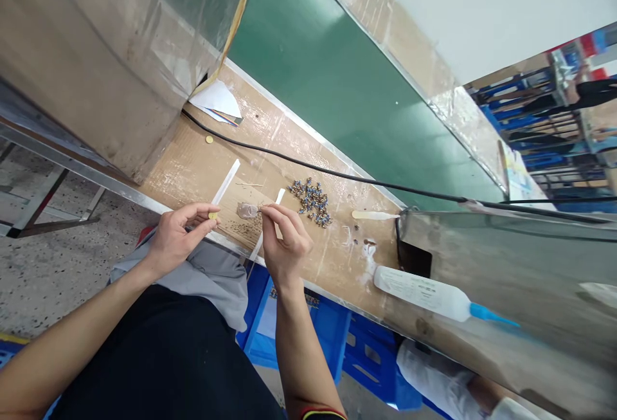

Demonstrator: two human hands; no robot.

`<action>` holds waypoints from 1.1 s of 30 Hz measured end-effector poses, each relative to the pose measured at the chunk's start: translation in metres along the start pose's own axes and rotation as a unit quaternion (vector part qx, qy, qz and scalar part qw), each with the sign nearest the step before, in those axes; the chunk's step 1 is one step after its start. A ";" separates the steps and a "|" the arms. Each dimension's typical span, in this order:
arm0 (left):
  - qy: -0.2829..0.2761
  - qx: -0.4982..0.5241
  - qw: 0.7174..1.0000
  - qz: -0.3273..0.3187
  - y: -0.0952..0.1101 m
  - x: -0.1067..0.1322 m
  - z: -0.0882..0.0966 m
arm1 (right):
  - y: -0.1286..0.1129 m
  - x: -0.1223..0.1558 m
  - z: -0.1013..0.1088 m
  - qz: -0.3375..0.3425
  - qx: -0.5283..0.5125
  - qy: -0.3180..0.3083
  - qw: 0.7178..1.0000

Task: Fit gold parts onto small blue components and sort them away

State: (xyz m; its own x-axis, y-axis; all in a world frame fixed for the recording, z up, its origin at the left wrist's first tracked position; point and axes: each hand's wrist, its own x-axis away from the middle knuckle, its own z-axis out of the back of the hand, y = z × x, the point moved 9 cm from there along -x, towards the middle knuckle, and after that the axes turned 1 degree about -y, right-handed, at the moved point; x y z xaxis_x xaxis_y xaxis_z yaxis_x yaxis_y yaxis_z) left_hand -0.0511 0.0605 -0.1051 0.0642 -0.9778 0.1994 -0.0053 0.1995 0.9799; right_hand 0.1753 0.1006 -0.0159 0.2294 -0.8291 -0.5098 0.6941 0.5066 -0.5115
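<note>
Between the thumb and fingertips of my left hand (pixel 182 237) is a small round yellow disc (pixel 213 215), held just above the bench's front edge. My right hand (pixel 287 243) is closed in a pinch; whatever is at its fingertips is too small to make out. Beside those fingertips lies a small clear plastic piece (pixel 247 210) on a cardboard sheet (pixel 236 195). Tiny brown grains (pixel 245 229) are scattered on the cardboard near both hands. To the right of my right hand sits a pile of small blue and brass-coloured parts (pixel 312 201).
A black cable (pixel 299 161) crosses the bench (pixel 337 259). Another yellow disc (pixel 209 139) lies farther back. A white bottle with a blue nozzle (pixel 424 292) lies at the right, near a pale flat stick (pixel 373 215). Blue bins (pixel 328 330) stand below the bench edge.
</note>
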 end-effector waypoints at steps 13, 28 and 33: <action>-0.001 -0.005 1.000 0.002 -0.001 0.000 0.000 | -0.001 0.001 0.003 0.015 0.016 0.012 1.000; -0.047 0.079 0.995 0.042 0.000 0.017 -0.018 | 0.006 0.008 0.051 -0.073 -0.017 0.134 0.988; -0.096 0.079 0.992 0.037 0.025 0.032 -0.040 | -0.026 0.019 0.041 -0.106 -0.171 0.090 0.975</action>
State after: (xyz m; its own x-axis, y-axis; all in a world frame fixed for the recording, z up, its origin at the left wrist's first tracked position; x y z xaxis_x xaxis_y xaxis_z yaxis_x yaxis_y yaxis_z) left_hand -0.0093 0.0369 -0.0745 -0.1335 -0.9579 0.2542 -0.1606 0.2740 0.9482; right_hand 0.1899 0.0618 0.0163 -0.0395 -0.8845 -0.4648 0.4377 0.4029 -0.8038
